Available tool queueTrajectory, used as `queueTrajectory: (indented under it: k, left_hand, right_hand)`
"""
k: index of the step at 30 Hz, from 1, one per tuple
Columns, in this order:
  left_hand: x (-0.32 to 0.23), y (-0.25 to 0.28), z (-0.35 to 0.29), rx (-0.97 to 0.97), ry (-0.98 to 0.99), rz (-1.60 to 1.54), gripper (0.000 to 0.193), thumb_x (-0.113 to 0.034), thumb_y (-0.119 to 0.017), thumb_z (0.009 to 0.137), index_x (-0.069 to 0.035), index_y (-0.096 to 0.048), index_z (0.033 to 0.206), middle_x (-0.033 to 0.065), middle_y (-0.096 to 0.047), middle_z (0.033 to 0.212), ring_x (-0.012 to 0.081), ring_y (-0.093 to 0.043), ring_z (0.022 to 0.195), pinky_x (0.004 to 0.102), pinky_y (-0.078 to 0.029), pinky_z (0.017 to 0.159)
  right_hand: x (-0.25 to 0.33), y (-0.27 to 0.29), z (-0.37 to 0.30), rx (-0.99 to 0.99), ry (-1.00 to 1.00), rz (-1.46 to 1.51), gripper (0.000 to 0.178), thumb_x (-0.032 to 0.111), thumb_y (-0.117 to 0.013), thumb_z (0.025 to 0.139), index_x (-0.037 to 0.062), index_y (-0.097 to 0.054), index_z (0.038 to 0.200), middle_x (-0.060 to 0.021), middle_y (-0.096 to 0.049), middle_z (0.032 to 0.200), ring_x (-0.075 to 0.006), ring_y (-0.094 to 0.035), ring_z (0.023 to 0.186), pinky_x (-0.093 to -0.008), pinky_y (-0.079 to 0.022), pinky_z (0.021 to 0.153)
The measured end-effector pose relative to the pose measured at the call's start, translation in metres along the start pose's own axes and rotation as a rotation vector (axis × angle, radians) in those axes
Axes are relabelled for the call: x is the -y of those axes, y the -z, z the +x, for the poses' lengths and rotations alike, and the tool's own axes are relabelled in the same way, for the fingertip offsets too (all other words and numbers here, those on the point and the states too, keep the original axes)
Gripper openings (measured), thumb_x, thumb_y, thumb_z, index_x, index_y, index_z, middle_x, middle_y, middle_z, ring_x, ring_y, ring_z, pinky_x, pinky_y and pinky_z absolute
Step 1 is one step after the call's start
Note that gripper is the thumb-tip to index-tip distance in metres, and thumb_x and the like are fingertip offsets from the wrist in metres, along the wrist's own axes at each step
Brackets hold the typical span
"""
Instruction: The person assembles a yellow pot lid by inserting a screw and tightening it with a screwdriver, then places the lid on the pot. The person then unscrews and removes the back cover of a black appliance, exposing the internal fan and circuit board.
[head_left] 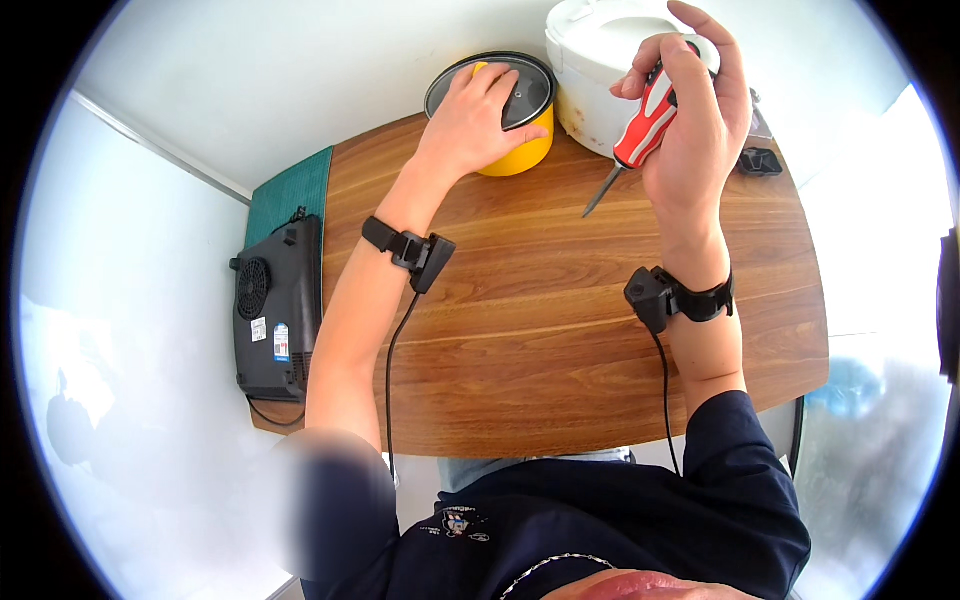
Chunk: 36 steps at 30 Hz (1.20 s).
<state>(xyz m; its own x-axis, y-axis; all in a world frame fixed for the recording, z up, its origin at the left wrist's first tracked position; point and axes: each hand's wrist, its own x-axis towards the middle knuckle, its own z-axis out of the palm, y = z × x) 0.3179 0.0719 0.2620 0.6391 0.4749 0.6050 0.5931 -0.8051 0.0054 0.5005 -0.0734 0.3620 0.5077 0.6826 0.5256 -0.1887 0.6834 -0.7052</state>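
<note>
At the far edge of the table, my left hand point(468, 122) is over a yellow pot point(535, 152) with a dark, black-rimmed lid point(533, 88). Its fingers bend over the lid around a yellow piece that partly shows, probably a knob, and the thumb lies across the rim. Raised to the right, my right hand point(700, 130) grips a screwdriver point(648, 118) by its red and white handle. The metal shaft points down and to the left, touching nothing. Behind the screwdriver stands a white lidded container point(590, 105) with brownish stains on its side.
On the left, a black appliance point(280, 340) with a round fan grille lies by a green mat point(285, 190). A small black object point(760, 162) sits at the right edge of the wooden table point(560, 350). Cables hang from black devices strapped to both my wrists.
</note>
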Motion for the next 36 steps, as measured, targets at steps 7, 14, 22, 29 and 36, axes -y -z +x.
queueTrajectory:
  k: [7, 14, 22, 29, 36]
  left_hand:
    - [0.008, -0.012, -0.004, -0.052, -0.039, 0.033, 0.064, -0.044, -0.076, 0.089, 0.003, -0.062, 0.131, 0.0161, -0.059, 0.136, 0.0372, -0.055, 0.125, 0.0439, -0.049, 0.107]
    - [0.014, -0.021, -0.007, -0.094, -0.066, 0.070, 0.063, -0.043, -0.076, 0.090, 0.003, -0.062, 0.130, 0.0164, -0.060, 0.134, 0.0374, -0.056, 0.122, 0.0439, -0.049, 0.106]
    - [0.019, -0.036, -0.015, -0.112, -0.032, 0.080, 0.060, -0.044, -0.075, 0.090, 0.003, -0.065, 0.127, 0.0144, -0.064, 0.132, 0.0375, -0.058, 0.118, 0.0443, -0.049, 0.107]
    - [0.020, -0.039, -0.017, -0.138, -0.037, 0.090, 0.058, -0.044, -0.074, 0.090, 0.003, -0.067, 0.124, 0.0144, -0.066, 0.129, 0.0378, -0.061, 0.114, 0.0436, -0.050, 0.106]
    - [0.010, -0.032, -0.019, -0.132, 0.044, 0.077, 0.057, -0.045, -0.074, 0.090, -0.001, -0.069, 0.125, 0.0125, -0.066, 0.132, 0.0381, -0.062, 0.113, 0.0447, -0.053, 0.101]
  right_hand:
    - [-0.002, -0.007, -0.002, -0.005, -0.031, -0.038, 0.028, 0.007, -0.052, 0.101, -0.0025, -0.054, 0.128, -0.0047, -0.061, 0.082, -0.0102, -0.057, 0.068, -0.0237, -0.051, 0.063]
    - [-0.013, -0.006, -0.005, 0.062, 0.007, 0.012, 0.029, 0.008, -0.053, 0.101, -0.0027, -0.054, 0.128, -0.0045, -0.061, 0.082, -0.0102, -0.057, 0.068, -0.0239, -0.050, 0.063]
    - [-0.040, -0.004, -0.007, 0.007, 0.071, -0.051, 0.028, 0.008, -0.053, 0.101, -0.0027, -0.055, 0.127, -0.0043, -0.061, 0.081, -0.0102, -0.057, 0.067, -0.0240, -0.050, 0.062]
    - [-0.034, -0.003, -0.012, 0.070, 0.037, -0.048, 0.028, 0.008, -0.053, 0.101, -0.0030, -0.055, 0.127, -0.0046, -0.061, 0.081, -0.0103, -0.057, 0.067, -0.0236, -0.050, 0.062]
    - [-0.028, -0.008, -0.011, 0.016, -0.020, -0.102, 0.027, 0.007, -0.054, 0.101, -0.0031, -0.055, 0.126, -0.0047, -0.062, 0.081, -0.0107, -0.058, 0.067, -0.0237, -0.050, 0.062]
